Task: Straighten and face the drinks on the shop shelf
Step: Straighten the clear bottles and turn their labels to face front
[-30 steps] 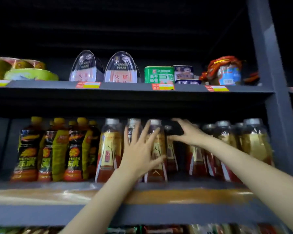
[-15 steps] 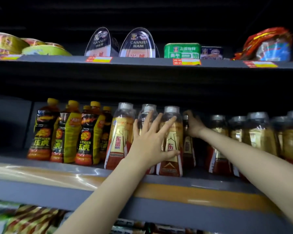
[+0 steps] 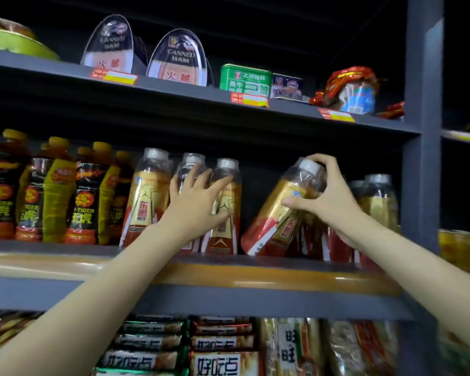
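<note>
While the left hand (image 3: pixel 198 204) presses flat, the right hand (image 3: pixel 327 196) grips a tilted bottle (image 3: pixel 277 213).

Setting: small grocery or convenience shop, seen at one dark grey metal shelving unit (image 3: pixel 421 131) with stacked tiers.

Evidence:
- Red-and-yellow price tags (image 3: pixel 114 76) clipped along the front edge of the upper tier.
- Upper tier: canned ham tins (image 3: pixel 174 61) stood on end, a green tin (image 3: pixel 244 80), a red-wrapped packet (image 3: pixel 350 88).
- Middle tier: many identical drinks in rows, yellow-capped Hi-Tiger bottles (image 3: pixel 57 191) to the left, grey-capped gold-and-red bottles (image 3: pixel 147 196) to the right, labels facing out.
- Lower tier: packaged biscuits (image 3: pixel 217 362) and snack bags (image 3: pixel 291 348) with printed Chinese brand names.
- Neighbouring bay at right holds yellow goods (image 3: pixel 461 253), blurred.
</note>
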